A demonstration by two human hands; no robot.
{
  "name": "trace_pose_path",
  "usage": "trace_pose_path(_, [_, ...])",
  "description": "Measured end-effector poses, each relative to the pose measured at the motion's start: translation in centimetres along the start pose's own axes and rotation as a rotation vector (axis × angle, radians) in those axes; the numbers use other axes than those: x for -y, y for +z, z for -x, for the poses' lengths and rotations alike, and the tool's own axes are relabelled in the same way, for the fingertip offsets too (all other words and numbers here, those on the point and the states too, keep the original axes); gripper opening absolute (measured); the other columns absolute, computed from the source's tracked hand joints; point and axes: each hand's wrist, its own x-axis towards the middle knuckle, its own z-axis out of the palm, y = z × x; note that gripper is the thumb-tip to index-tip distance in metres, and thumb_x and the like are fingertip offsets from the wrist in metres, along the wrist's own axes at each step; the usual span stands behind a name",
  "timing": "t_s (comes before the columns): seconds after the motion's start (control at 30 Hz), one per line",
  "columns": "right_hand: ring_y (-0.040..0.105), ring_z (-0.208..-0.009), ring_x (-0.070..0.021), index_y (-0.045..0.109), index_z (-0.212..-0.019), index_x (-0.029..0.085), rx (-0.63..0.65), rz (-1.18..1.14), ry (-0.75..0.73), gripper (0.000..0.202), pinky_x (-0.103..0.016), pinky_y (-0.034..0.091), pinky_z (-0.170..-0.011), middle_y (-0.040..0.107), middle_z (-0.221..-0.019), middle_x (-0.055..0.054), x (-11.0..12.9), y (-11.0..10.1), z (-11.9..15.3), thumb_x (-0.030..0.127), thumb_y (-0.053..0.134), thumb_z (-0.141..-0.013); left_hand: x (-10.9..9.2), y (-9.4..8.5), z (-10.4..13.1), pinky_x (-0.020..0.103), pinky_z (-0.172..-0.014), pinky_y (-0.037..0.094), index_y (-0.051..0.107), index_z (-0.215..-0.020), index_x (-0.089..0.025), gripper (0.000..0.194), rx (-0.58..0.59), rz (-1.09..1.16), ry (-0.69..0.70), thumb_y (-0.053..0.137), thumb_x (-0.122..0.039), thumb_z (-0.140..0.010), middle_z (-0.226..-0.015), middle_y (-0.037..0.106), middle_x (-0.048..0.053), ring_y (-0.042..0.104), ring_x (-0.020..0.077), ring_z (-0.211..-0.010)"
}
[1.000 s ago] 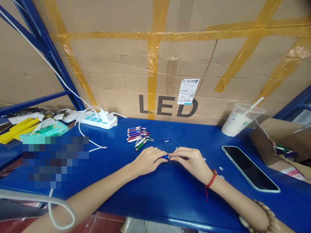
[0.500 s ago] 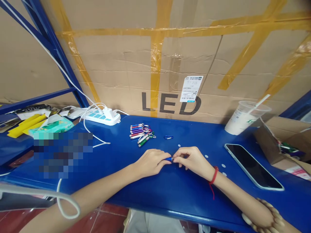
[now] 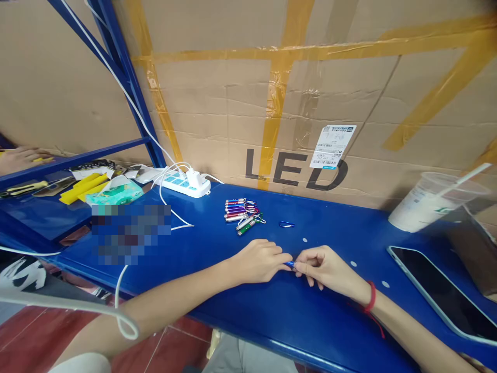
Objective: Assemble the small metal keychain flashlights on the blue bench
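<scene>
Left hand (image 3: pixel 261 261) palm-down, right hand (image 3: pixel 330 267) opposite, fingers (image 3: pixel 304 268) of both tight on a blue tube (image 3: pixel 290 264)

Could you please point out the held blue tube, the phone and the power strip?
Blue tube (image 3: pixel 289 264), head view: its exposed side.
Phone (image 3: pixel 442 292), head view: the middle of its screen.
Power strip (image 3: pixel 185 183), head view: its socketed top.

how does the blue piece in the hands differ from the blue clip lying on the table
The blue piece is pinched between the left hand and the right hand, while the blue clip lies untouched on the table.
Fingers cover much of the blue piece; the blue clip shows whole.
The visible part of the blue piece looks solid, whereas the blue clip is a slim loop.
Both are blue.
</scene>
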Motion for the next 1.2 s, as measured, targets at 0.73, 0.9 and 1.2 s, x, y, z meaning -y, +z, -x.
trace_pose_path(0.73, [0.046, -0.039, -0.0047, 0.059, -0.064, 0.011, -0.066, -0.176, -0.022, 0.052, -0.013, 0.034, -0.033, 0.051, -0.052, 0.001, 0.1, -0.2, -0.1, 0.063, 0.059, -0.065, 0.3, -0.6, -0.9, 0.023, -0.069, 0.044, 0.050, -0.116, -0.019, 0.035, -0.111, 0.151, -0.122, 0.025, -0.032, -0.095, -0.077, 0.060, 0.002, 0.057, 0.0139, -0.071])
trace_pose_path(0.9, [0.048, -0.039, -0.0057, 0.060, -0.064, 0.011, -0.117, -0.108, -0.068, 0.051, -0.014, 0.035, -0.034, 0.052, -0.052, 0.000, -0.7, -0.1, -0.6, 0.062, 0.053, -0.071, 0.3, -0.4, -0.9, 0.025, -0.067, 0.042, 0.053, -0.109, -0.017, 0.030, -0.133, 0.133, -0.178, 0.031, -0.028, -0.094, -0.080, 0.063, 0.002, 0.060, 0.0146, -0.071])
trace_pose_path(1.2, [0.050, -0.047, -0.0079, 0.067, -0.082, 0.017, -0.561, 0.367, -0.514, 0.026, -0.021, 0.044, -0.046, 0.063, -0.073, -0.004, -0.9, -0.2, -0.1, 0.041, 0.062, -0.075, 0.6, -0.4, -1.0, 0.024, -0.067, 0.040, 0.052, -0.104, -0.020, 0.019, -0.145, 0.213, -0.289, 0.037, -0.023, -0.092, -0.092, 0.065, 0.001, 0.060, 0.0152, -0.079])
